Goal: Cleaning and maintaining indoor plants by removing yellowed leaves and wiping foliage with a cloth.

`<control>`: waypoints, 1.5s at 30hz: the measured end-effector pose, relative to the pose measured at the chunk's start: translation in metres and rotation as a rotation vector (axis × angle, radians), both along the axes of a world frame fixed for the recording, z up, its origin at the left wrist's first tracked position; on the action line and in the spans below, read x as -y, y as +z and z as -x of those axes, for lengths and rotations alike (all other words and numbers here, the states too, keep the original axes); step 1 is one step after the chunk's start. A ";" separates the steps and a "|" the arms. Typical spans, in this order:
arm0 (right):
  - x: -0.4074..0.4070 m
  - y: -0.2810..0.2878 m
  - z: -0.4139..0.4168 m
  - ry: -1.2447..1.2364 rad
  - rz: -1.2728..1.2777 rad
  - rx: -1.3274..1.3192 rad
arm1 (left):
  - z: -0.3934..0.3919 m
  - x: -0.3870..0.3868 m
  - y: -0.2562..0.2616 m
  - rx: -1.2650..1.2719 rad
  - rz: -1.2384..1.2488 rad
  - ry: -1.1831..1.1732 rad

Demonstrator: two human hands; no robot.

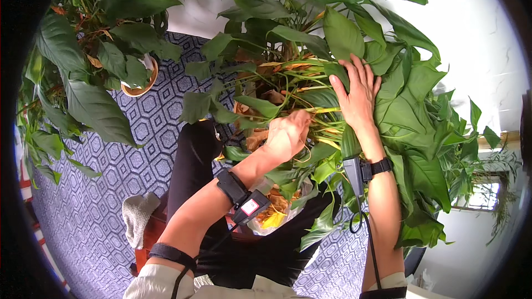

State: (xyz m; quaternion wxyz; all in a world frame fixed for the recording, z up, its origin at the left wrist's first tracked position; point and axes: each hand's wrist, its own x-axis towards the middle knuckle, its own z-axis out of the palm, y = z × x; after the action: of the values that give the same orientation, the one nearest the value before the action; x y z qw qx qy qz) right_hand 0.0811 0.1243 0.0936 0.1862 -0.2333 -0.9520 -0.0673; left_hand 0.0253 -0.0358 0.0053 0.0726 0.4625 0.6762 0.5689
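A large leafy potted plant, apparently a peace lily (415, 87), spreads before me, its long stems bent over to the right. My left hand (289, 135) is closed at the base of the stems, with the fingertips at a yellowish stem (324, 110); the fingers hide part of the grip. Flat against the leaves and stems lies my right hand (358, 91), fingers spread, holding the foliage over to the right. Dry brown leaves (257, 139) show near the plant's base. Between my legs sits a clear plastic bag (286, 216) with yellow and brown leaves in it.
Another leafy plant (95, 50) stands at the left, near a round light-rimmed pot (141, 85). A grey cloth (139, 218) hangs over a reddish wooden seat (153, 232). Patterned blue-grey carpet (99, 166) covers the floor. Cables run from the wrist-worn devices along both arms.
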 end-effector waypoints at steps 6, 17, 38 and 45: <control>0.002 -0.001 0.000 0.002 0.012 0.003 | 0.005 0.027 -0.010 0.157 0.038 -0.029; -0.005 -0.006 -0.003 0.018 -0.036 -0.016 | -0.076 0.160 -0.032 1.610 0.187 -0.856; -0.001 -0.005 -0.002 0.029 -0.068 -0.035 | -0.138 0.153 -0.235 -0.134 0.639 -0.750; -0.002 -0.008 -0.001 0.036 -0.076 -0.035 | -0.178 0.110 -0.181 0.575 0.935 -0.795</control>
State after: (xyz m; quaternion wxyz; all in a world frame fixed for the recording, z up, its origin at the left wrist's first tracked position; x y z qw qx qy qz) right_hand 0.0818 0.1262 0.0860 0.2126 -0.2102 -0.9494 -0.0961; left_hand 0.2037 -0.1462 -0.1753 0.6458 0.4261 0.5834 0.2471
